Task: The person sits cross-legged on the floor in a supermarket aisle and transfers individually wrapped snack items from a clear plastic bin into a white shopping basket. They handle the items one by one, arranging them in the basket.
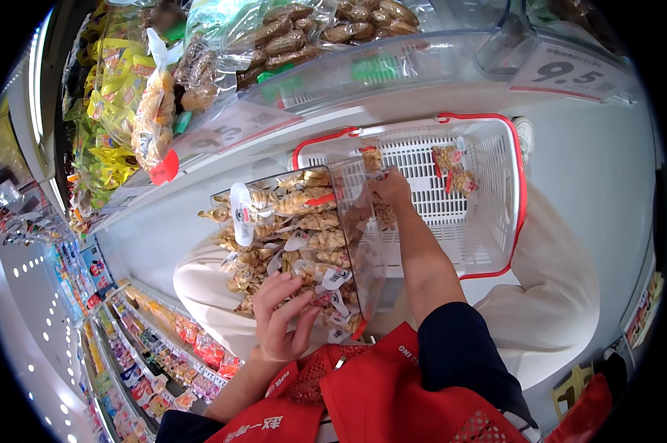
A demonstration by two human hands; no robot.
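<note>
A clear plastic bin (373, 277) rests tilted at my lap, filled with several bagged snacks (314, 221) that bear white tags. My left hand (283, 318) hovers at the near side of these bags, fingers spread and holding nothing I can see. Beside the bin stands a white shopping basket (491, 221) with a red rim. Into it reaches my right hand (391, 187), close to the bin's wall. Small snack packs show just above and below that hand; its fingertips are partly hidden, so a grip is unclear. Two more small packs (456, 169) lie in the basket.
A shelf with clear display bins (389, 63) and price cards (571, 72) runs along the far side. One bagged snack (153, 122) with a red end overhangs its edge. Stocked shelves (162, 343) line the aisle at left. A yellowish plastic object (571, 390) sits lower right.
</note>
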